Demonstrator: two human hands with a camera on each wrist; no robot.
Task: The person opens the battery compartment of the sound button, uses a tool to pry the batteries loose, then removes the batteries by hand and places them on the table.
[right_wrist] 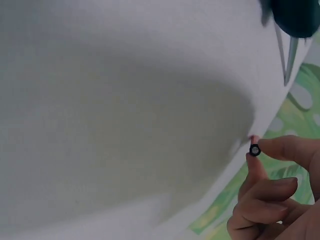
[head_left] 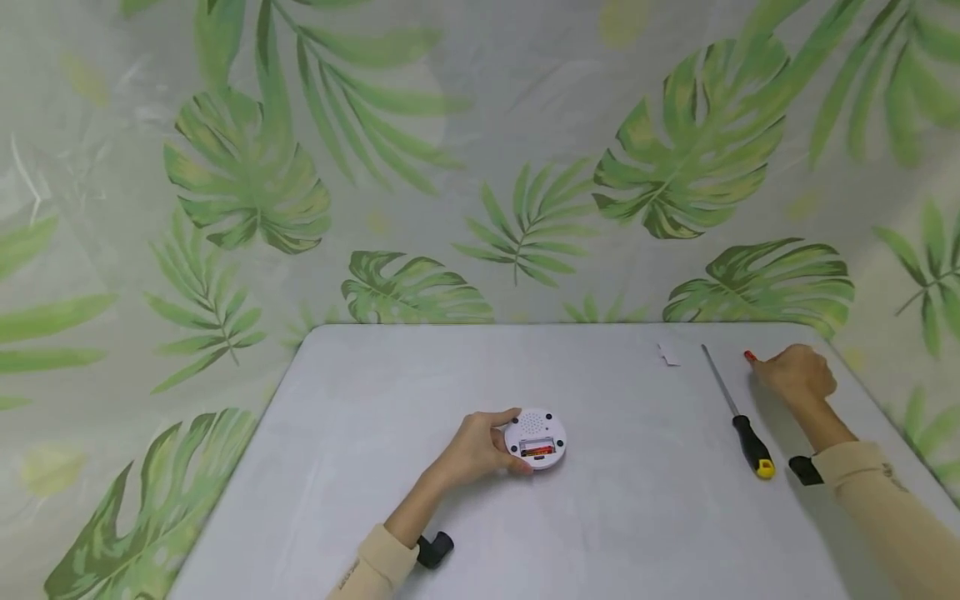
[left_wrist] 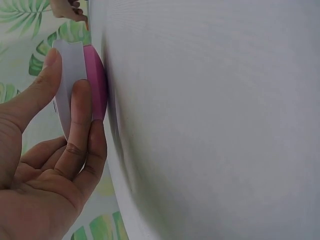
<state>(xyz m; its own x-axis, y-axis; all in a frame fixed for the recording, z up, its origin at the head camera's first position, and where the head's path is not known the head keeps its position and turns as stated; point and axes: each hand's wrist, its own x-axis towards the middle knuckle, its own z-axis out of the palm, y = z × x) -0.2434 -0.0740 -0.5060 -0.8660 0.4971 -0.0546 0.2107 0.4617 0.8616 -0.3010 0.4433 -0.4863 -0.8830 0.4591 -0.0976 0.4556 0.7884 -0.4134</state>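
Note:
My left hand grips a round white device by its edge, thumb and fingers on either side. In the left wrist view the far side of the device shows a pink layer close over the table. Facing up are a speaker-like patch of holes, small dark feet and an uncovered battery compartment, with a red battery lying in it. Over the table's right side, my right hand pinches another small red battery between thumb and finger, its dark-ringed end towards the wrist camera.
A screwdriver with a black and yellow handle lies left of my right hand, its shaft pointing to the back. Further left is a small white piece. The white table meets a leaf-patterned cloth at its far edge.

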